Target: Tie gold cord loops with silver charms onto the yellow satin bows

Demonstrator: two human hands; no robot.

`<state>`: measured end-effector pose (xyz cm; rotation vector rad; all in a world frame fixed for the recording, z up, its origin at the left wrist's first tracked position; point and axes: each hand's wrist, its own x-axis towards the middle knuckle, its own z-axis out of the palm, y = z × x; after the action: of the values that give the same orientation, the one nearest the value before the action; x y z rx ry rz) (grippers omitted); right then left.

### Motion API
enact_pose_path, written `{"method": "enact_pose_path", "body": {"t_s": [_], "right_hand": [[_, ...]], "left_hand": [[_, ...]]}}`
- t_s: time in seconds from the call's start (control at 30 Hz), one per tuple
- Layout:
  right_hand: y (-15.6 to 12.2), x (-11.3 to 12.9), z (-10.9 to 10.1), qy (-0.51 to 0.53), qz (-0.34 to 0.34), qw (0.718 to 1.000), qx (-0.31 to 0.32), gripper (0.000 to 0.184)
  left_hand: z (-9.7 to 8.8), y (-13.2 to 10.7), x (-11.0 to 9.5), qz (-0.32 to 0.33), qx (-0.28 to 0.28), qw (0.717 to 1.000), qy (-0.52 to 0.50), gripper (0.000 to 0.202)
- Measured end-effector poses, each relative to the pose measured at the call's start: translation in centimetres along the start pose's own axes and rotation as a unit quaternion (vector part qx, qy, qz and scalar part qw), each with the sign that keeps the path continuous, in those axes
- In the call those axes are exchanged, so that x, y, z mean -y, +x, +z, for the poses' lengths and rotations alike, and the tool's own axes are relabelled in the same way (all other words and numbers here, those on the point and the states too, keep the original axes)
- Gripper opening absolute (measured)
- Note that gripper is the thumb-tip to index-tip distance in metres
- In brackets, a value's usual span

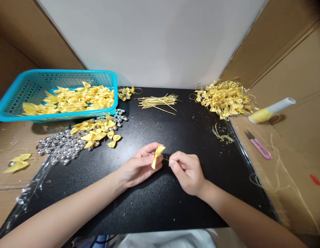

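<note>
Near the front middle of the black table (139, 210), my left hand (139, 167) pinches a yellow ribbon bow (157, 156) between thumb and fingers, its tails pointing up and down. A thin gold cord (165, 159) runs from behind the bow across a short gap. My right hand (187, 170) is closed, with the cord's end gripped between thumb and forefinger. Beyond the hands lies a bundle of cut gold cords (158, 101). Several loose yellow bows (98, 132) rest on a heap of silver beads (61, 144) to the left.
A turquoise basket (56, 119) of yellow bows stands back left. At back right is a pile of corded bows (224, 98). Cord scraps (222, 135), pink thread snips (258, 145) and a white-and-yellow tube (272, 110) lie right. Cardboard walls (286, 65) flank both sides.
</note>
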<state>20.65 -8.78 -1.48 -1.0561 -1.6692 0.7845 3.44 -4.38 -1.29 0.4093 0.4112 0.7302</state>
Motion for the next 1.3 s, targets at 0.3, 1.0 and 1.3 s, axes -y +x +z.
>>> {"method": "enact_pose_path", "body": {"t_s": [0.3, 1.0, 1.3], "right_hand": [[-0.04, -0.08, 0.16, 0.012, 0.007, 1.0, 0.007, 0.021], [-0.11, 0.33, 0.04, -0.004, -0.007, 1.0, -0.004, 0.021], [0.02, 0.33, 0.02, 0.002, -0.01, 1.0, 0.001, 0.021]], "left_hand": [[-0.12, -0.04, 0.1, -0.018, -0.011, 1.0, 0.005, 0.024], [0.31, -0.17, 0.03, -0.009, -0.014, 1.0, 0.018, 0.019], [0.23, -0.22, 0.06, -0.017, -0.005, 1.0, 0.009, 0.019]]}}
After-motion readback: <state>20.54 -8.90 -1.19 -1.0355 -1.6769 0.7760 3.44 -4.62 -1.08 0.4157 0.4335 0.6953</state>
